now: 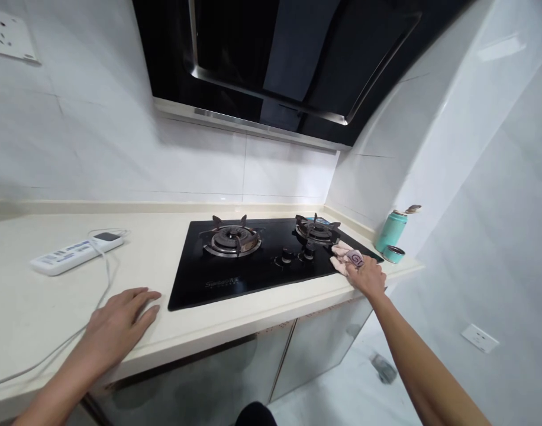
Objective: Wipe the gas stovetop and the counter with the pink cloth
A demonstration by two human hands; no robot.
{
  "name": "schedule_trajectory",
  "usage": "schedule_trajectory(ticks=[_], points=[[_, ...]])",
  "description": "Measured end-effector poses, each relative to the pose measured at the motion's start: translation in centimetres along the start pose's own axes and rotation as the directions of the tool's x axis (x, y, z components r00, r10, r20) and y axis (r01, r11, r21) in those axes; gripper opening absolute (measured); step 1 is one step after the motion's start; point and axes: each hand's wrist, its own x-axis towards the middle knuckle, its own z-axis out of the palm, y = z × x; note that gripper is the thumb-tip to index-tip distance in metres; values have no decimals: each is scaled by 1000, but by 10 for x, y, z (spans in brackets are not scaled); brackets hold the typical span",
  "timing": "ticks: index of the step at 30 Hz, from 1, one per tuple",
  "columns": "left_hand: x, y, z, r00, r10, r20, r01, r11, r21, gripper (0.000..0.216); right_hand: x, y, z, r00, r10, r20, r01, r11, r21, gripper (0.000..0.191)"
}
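My right hand (366, 275) is closed on a pale pink cloth (342, 253), pressed against the right front edge of the black gas stove (248, 278). Dark lettering shows on a greyish patch of the cloth. On the bare worktop left of the stove lies my left hand (120, 319), its fingers stretched out and holding nothing. The stove carries a left burner (232, 238) and a right burner (316, 229), each with a dark pan support. Two black knobs sit between them near the front; the cloth is just right of the right knob (307, 253).
At the worktop's right end stand a turquoise flask (392, 231) and its turquoise cup (394, 254). A white remote-like device (78, 254) with a cable lies at the left. A black range hood (275, 65) hangs above. White cabinet doors (319, 340) are below.
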Motion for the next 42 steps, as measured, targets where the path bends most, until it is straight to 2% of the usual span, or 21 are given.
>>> schedule_trajectory(ticks=[4,7,11,14,17,19,23,25,27,29,33,35,38,40,42], points=[[-1,5,0,1000,24,16,-24,999,30,69,-47,-27,-7,991,-133,32,134,991,-10,46],[-1,9,-2,999,44,12,-45,997,55,67,-93,-72,-14,952,-304,26,302,951,61,41],[1,8,-2,998,62,1,-62,996,58,62,-166,-158,-25,852,-524,15,509,834,213,36],[1,9,-3,998,58,-6,-57,996,62,59,-212,-218,-32,740,-673,7,631,698,339,41],[0,12,-7,999,47,1,-47,997,63,59,-236,-254,-38,644,-764,-21,696,575,431,50],[-1,14,-9,999,51,12,-52,997,57,60,-239,-263,-40,611,-792,-15,709,538,457,54],[-2,15,-11,999,48,20,-49,997,64,61,-228,-256,-38,574,-819,-5,723,504,473,53],[-3,15,-11,999,42,22,-43,997,58,61,-217,-242,-34,580,-815,-14,725,508,466,49],[-4,15,-11,999,37,24,-38,998,42,62,-202,-219,-30,632,-774,-19,698,559,448,47],[-6,16,-12,999,36,27,-36,999,24,62,-180,-188,-25,721,-693,-23,636,648,419,46],[-8,19,-14,999,26,48,-26,1000,15,60,-126,-112,-17,891,-454,0,431,846,313,45],[-9,21,-15,999,16,52,-18,1000,26,60,-102,-80,-15,952,-305,2,297,928,226,47],[-9,23,-14,999,13,46,-15,999,45,60,-85,-54,-14,990,-140,-6,140,986,94,50],[-10,25,-13,999,15,38,-17,999,50,60,-87,-55,-16,992,-130,7,130,991,33,51],[-12,28,-12,1000,17,25,-18,999,42,61,-101,-68,-19,982,-187,25,187,982,13,49]])
